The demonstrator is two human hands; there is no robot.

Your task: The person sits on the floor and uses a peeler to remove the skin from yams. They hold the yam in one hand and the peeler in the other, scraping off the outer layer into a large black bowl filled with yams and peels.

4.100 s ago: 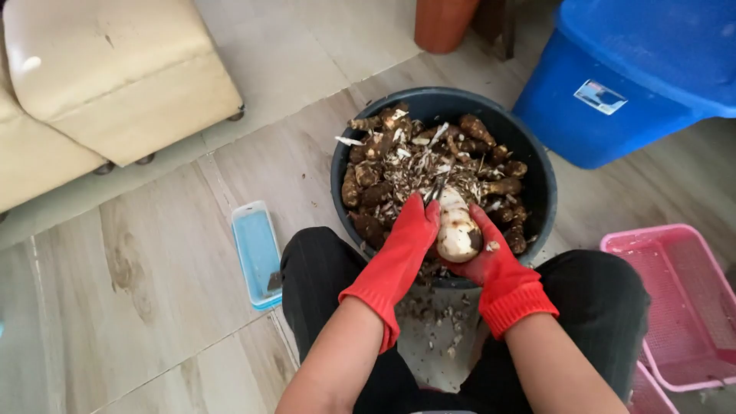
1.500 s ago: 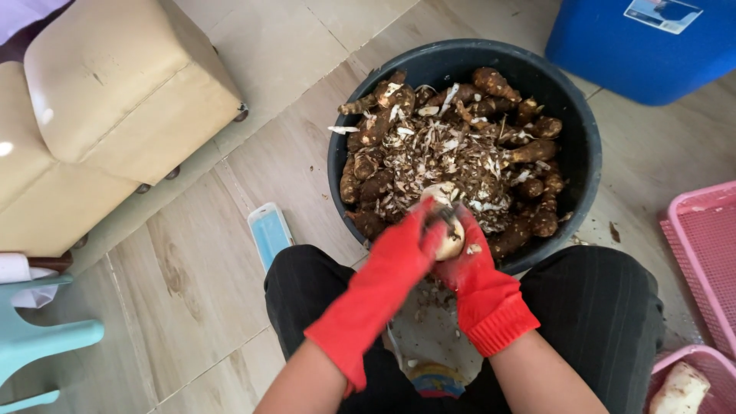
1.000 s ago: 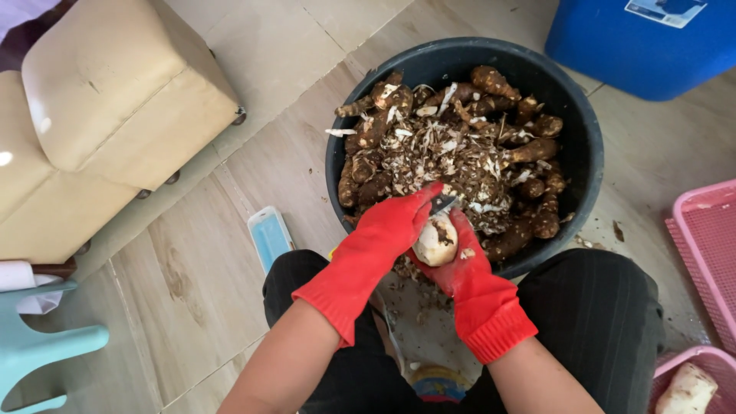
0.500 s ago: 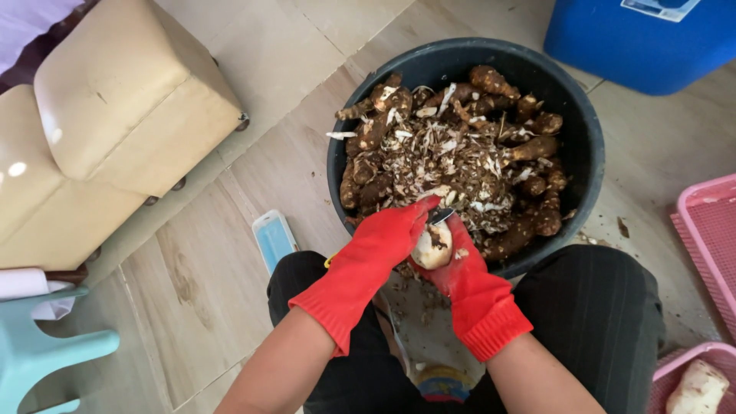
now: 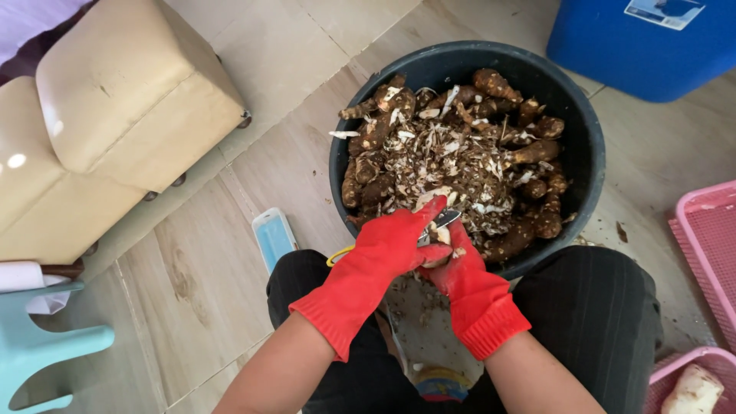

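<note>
**Both gloved hands clamped at the tub's near rim**

Your left hand (image 5: pixel 387 245), in a red glove, has its grip clamped around a peeler (image 5: pixel 435 224); only the metal head shows past the fingers. Your right hand (image 5: pixel 458 270), also in a red glove, has its grip clamped on a pale, partly peeled root (image 5: pixel 442 236), mostly hidden between the two gloves. The hands touch each other, and the peeler head lies against the root.

The root is held just over the near rim of the black tub (image 5: pixel 583 130), which stands on the floor between your knees. The tub holds brown unpeeled roots and a heap of peelings (image 5: pixel 452 157).

A light blue phone (image 5: pixel 272 238) lies on the floor beside your left knee. A beige stool (image 5: pixel 130 100) stands well to the left. A pink basket (image 5: pixel 709 245) stands to the right, and a blue bin (image 5: pixel 652 46) stands behind the tub.
</note>
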